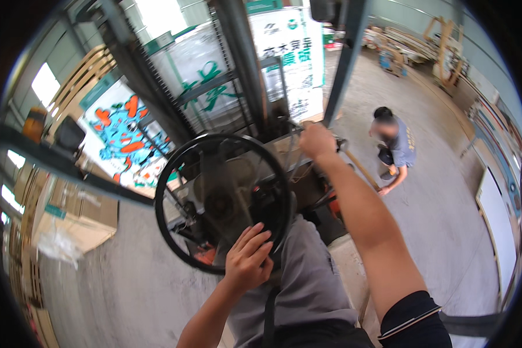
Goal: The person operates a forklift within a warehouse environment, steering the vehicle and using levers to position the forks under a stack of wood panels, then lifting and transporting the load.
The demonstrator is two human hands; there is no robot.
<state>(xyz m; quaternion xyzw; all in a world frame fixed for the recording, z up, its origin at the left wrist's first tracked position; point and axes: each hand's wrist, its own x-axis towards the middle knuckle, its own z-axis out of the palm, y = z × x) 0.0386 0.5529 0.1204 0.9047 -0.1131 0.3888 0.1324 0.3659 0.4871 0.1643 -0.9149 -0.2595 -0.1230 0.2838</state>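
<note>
The left hand (248,259) is laid on the lower rim of the black steering wheel (167,174) at centre frame, fingers together and curled over it. The right hand (316,141) is stretched up to centre top, seemingly closed around a control lever (347,149); its fingers are hidden. Open concrete floor (446,232) is seen at right, where another person (395,152) crouches.

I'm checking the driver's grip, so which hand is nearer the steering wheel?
Left. The left hand rests on the steering wheel at its lower rim; the right hand is beyond the wheel's upper right, on a lever.
</note>
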